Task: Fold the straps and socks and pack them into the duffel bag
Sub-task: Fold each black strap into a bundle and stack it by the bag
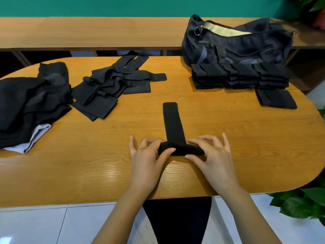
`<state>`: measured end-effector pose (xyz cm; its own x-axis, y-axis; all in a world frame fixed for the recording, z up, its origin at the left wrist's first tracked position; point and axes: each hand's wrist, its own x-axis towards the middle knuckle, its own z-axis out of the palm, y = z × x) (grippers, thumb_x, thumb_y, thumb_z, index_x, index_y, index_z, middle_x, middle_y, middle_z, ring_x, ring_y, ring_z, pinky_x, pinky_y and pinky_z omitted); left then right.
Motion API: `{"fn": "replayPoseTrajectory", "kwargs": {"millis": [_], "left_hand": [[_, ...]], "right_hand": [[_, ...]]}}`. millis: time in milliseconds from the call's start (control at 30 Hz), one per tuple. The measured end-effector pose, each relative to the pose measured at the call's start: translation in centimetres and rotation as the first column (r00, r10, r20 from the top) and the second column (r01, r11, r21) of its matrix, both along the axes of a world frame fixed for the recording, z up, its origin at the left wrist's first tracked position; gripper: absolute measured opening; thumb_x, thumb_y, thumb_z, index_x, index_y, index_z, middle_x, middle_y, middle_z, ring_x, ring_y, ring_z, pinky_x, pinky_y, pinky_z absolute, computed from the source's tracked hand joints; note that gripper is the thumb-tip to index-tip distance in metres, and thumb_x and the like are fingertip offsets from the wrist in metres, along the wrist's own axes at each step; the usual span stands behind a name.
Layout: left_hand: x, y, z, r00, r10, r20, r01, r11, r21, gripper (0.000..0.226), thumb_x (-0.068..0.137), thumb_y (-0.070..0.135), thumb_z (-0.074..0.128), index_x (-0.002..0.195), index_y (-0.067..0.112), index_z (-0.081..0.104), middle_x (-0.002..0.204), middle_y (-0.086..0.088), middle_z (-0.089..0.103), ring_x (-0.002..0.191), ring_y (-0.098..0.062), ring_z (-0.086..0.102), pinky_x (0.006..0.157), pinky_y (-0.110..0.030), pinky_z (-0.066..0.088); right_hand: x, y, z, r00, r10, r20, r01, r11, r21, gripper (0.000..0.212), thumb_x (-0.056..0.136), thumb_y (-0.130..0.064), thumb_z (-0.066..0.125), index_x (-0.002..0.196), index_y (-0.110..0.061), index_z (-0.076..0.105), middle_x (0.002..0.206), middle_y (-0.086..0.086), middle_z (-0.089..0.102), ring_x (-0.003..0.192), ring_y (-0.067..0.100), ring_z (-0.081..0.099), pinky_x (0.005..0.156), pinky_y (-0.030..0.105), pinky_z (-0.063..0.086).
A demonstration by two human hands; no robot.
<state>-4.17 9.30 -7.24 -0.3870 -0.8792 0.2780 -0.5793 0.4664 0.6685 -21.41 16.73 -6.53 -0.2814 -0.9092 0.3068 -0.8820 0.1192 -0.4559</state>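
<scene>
Flanking strap (173,124): loose pile (109,85) left, folded stacks (241,76) right.

Both bare forearms reach forward from the lower edge of view and converge, wrists roughly level, backs of the hands turned up. The left hand (146,156) pinches the left end of the rolled strap (181,150) between its thumb and curled index and middle fingers; its little finger sticks out straight on the outer side. The right hand (212,156) mirrors it (thumb on the near side, forefinger curled over the top), gripping the right end, with ring and little fingers raised and spread. The two thumbs point toward each other.
</scene>
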Motion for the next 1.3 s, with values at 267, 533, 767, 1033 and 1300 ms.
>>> {"fn": "replayPoseTrajectory", "kwargs": {"millis": [267, 533, 767, 1033, 1300], "left_hand": [[0.2, -0.2, 0.3, 0.999, 0.026, -0.032, -0.025, 1.0, 0.014, 0.039, 0.084, 0.061, 0.05, 0.094, 0.027, 0.064, 0.088, 0.021, 0.059, 0.103, -0.003, 0.051, 0.117, -0.056, 0.008], [0.1, -0.1, 0.3, 0.99, 0.139, -0.038, -0.138, 0.99, 0.032, 0.031, 0.082, 0.045, 0.062, 0.108, 0.028, 0.058, 0.069, 0.017, 0.057, 0.091, -0.007, 0.057, 0.114, -0.053, 0.019], [0.3, -0.1, 0.3, 0.982, 0.152, 0.114, -0.151, 0.988, -0.021, 0.043, 0.081, 0.041, 0.07, 0.119, 0.029, 0.054, 0.08, 0.018, 0.049, 0.092, -0.009, 0.05, 0.105, -0.045, 0.028], [1.1, 0.1, -0.1, 0.983, -0.14, 0.12, 0.149, 0.987, -0.068, 0.042, 0.08, 0.063, 0.054, 0.107, 0.036, 0.07, 0.122, 0.02, 0.062, 0.127, -0.009, 0.041, 0.114, -0.06, 0.004], [0.8, 0.9, -0.5, 0.98, -0.11, 0.166, 0.133, 0.982, -0.134, 0.037, 0.089, 0.052, 0.046, 0.103, 0.029, 0.071, 0.116, 0.015, 0.066, 0.123, -0.015, 0.046, 0.112, -0.066, 0.008]], "right_hand": [[-0.2, -0.5, 0.1, 0.987, -0.026, 0.158, 0.036, 0.997, -0.063, 0.034, 0.086, -0.043, 0.059, 0.117, -0.029, 0.062, 0.098, -0.013, 0.061, 0.105, 0.003, 0.054, 0.118, 0.042, 0.021], [0.2, -1.1, 0.0, 0.972, -0.126, 0.196, 0.142, 0.988, -0.069, 0.061, 0.08, -0.053, 0.063, 0.133, -0.023, 0.052, 0.085, -0.011, 0.059, 0.093, 0.007, 0.053, 0.106, 0.039, 0.034], [0.6, -1.4, -0.4, 0.984, -0.165, 0.067, 0.164, 0.986, 0.007, 0.059, 0.082, -0.051, 0.066, 0.132, -0.023, 0.052, 0.087, -0.014, 0.051, 0.093, 0.011, 0.047, 0.093, 0.033, 0.031], [0.6, 0.1, -0.9, 0.99, 0.135, -0.031, -0.135, 0.991, 0.005, 0.043, 0.089, -0.057, 0.043, 0.117, -0.036, 0.068, 0.126, -0.019, 0.061, 0.13, 0.01, 0.04, 0.117, 0.049, 0.013], [0.8, 0.7, -1.7, 0.994, 0.109, 0.015, -0.109, 0.994, -0.001, 0.047, 0.085, -0.062, 0.045, 0.115, -0.035, 0.069, 0.125, -0.02, 0.062, 0.133, 0.007, 0.039, 0.119, 0.052, 0.005]]}}
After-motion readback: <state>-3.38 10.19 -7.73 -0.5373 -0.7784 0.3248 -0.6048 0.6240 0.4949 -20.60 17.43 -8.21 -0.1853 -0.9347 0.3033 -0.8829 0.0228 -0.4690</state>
